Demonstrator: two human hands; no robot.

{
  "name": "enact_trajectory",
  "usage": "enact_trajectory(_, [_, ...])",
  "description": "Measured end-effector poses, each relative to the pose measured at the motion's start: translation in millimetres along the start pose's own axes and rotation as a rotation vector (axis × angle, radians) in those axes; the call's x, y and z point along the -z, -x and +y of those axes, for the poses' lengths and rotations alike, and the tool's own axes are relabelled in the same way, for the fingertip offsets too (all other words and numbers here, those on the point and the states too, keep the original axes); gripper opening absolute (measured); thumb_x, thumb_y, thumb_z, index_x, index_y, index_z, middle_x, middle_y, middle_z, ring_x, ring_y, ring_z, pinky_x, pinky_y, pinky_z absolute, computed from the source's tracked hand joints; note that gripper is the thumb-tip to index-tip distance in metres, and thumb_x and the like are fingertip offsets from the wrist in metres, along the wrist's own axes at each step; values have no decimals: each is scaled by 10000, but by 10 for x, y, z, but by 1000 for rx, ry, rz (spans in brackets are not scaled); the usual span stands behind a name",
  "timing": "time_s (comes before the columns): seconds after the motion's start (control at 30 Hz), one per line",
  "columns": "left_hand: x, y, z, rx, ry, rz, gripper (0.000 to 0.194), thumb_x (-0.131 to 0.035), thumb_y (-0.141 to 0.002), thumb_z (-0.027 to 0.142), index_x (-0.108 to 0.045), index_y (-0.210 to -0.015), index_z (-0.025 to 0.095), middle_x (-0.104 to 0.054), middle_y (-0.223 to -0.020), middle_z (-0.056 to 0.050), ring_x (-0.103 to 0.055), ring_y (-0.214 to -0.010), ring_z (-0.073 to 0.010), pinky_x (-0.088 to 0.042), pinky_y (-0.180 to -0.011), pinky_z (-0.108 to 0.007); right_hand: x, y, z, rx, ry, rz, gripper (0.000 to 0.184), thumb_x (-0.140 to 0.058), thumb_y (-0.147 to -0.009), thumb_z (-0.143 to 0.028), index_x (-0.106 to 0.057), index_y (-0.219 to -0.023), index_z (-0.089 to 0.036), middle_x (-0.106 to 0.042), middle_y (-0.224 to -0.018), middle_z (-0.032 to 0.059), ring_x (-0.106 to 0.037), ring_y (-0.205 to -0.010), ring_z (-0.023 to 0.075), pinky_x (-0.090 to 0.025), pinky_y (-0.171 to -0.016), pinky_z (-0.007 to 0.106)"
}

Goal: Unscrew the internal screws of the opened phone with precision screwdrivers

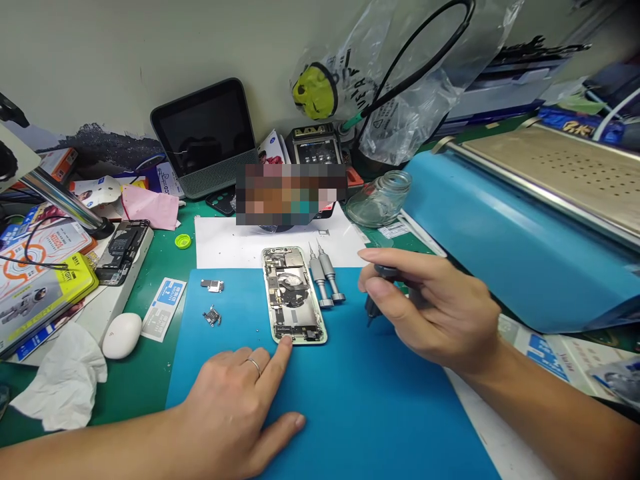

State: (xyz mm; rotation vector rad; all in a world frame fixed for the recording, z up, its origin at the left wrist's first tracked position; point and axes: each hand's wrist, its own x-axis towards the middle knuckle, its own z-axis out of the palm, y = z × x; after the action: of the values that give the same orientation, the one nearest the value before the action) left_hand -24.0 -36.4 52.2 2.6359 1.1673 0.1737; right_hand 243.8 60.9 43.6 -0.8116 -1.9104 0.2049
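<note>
An opened smartphone (294, 300) lies on the blue mat, its battery, boards and round coil exposed. At its bottom edge rests the tip of my left hand's (235, 400) index finger; the thumb is spread away and nothing is in that hand. To the phone's right, my right hand (430, 307) grips a small black screwdriver (373, 308), its thin tip pointing down over the mat. Two grey precision screwdrivers (319, 277) lie beside the phone. On its left are a small metal bracket (214, 286) and another small metal part (212, 316).
A white earbud case (122, 335), crumpled tissue (65, 380) and another opened phone (120, 250) are at left. Behind stand a smart display (205, 133) and a glass jar (390, 197). A metal-topped machine (565, 167) fronted by a blue sheet (500, 247) occupies the right.
</note>
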Motion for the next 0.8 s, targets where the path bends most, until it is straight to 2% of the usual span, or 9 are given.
enact_trajectory(0.33, [1,-2,6,-4,2,5,612,-313,-1091,496,-190,-1556,118,-684,-979,-83,-693,-799,-271,-551,-622,-406,12,-7,-12,8,12,-6,497,-626,-930,-127,-615,-1383,-332,-782,-979,17,-630,-507,120,-511,-439,291])
enact_trajectory(0.63, [10,-10,1,-8,-5,9,606,-297,-1095,502,-193,-1553,120,-687,-973,-88,-690,-788,-262,-531,-628,-377,10,-7,-14,4,3,-3,514,-623,-930,-130,-607,-1393,-354,-780,-958,9,-636,-516,130,-521,-439,294])
enact_trajectory(0.8, [8,-9,4,0,1,-9,616,-320,-1089,496,-180,-1558,121,-682,-979,-87,-690,-798,-273,-549,-632,-401,14,-9,-12,2,23,5,489,-628,-926,-148,-617,-1367,-359,-785,-945,5,-671,-549,158,-545,-450,302])
